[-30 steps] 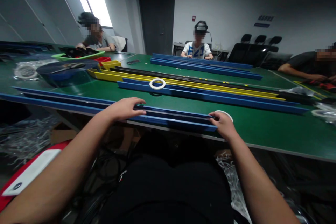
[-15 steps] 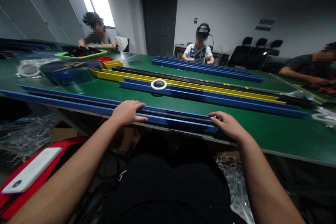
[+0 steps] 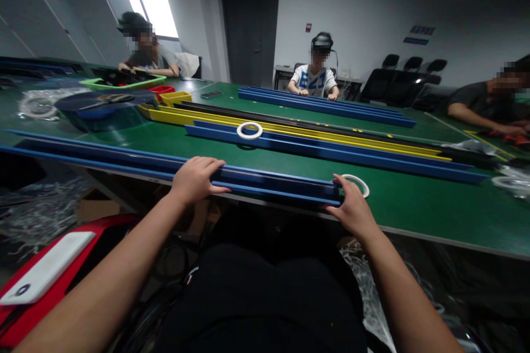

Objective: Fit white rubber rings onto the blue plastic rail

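A long blue channel (image 3: 273,185) lies along the table's near edge, its trough facing up and towards me. My left hand (image 3: 194,181) grips it across its width near the middle, fingers over the far wall and thumb at the near wall. At its right end, my right hand (image 3: 351,204) spans the channel the same way, fingertips on the far wall and thumb at the near one. Just behind that hand, a white tape roll (image 3: 363,187) lies on the table, partly hidden by the fingers.
Across the green table (image 3: 414,204) lie another blue channel (image 3: 372,162) with a white ring (image 3: 249,130) on it, a yellow channel (image 3: 298,135) and black strips. A large dark roll (image 3: 95,116) and green tray (image 3: 124,84) stand left. Three people sit around the table.
My right hand has shifted from a pinch at the far wall to a grip across the channel's end. The tape roll now shows beside it. The channel's trough is more open to view.
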A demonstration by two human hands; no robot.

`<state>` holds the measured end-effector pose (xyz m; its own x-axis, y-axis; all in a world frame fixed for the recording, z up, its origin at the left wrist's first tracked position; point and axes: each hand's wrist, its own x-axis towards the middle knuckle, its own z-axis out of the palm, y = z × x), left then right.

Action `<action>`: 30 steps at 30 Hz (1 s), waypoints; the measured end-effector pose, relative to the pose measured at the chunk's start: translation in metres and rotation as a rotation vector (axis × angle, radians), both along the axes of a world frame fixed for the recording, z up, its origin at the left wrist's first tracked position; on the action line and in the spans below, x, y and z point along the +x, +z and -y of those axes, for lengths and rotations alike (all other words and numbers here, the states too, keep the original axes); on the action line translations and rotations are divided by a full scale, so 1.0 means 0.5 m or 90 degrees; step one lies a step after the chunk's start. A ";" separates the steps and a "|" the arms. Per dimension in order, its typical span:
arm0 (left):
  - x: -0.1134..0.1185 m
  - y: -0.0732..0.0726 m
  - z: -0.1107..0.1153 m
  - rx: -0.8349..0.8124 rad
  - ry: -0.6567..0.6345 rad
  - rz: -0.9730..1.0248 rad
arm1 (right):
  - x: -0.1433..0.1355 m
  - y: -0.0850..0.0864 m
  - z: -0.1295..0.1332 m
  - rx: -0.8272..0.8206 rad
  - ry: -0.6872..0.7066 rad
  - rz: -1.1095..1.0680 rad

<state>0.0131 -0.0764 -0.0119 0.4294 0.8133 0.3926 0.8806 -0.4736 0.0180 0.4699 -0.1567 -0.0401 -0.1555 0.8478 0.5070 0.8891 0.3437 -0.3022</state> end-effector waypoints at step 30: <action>-0.035 -0.080 0.009 0.270 -0.058 0.051 | 0.002 -0.035 0.028 0.259 0.062 0.120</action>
